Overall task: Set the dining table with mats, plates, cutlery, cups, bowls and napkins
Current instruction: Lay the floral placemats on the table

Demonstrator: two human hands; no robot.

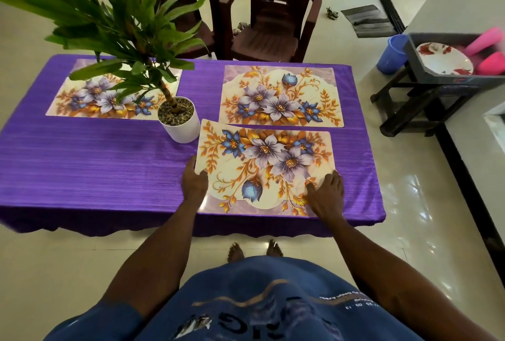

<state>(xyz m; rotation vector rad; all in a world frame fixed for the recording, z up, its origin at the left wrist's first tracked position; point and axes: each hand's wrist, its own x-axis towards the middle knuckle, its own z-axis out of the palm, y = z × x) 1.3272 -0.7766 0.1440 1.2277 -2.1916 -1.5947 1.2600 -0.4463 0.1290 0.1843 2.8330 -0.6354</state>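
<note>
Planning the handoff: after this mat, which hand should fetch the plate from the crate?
Right. The right hand lies flat on the near mat, on the same side as the crate holding the plate; the left hand grips the far edge.

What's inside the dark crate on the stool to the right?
The dark crate holds a white plate with red markings and pink cups. Anything beneath them or behind the near wall is hidden.

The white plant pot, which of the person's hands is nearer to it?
Left. The left hand grips the near mat's left edge, just below the white plant pot. The right hand rests on the mat's right side, farther from the pot.
</note>
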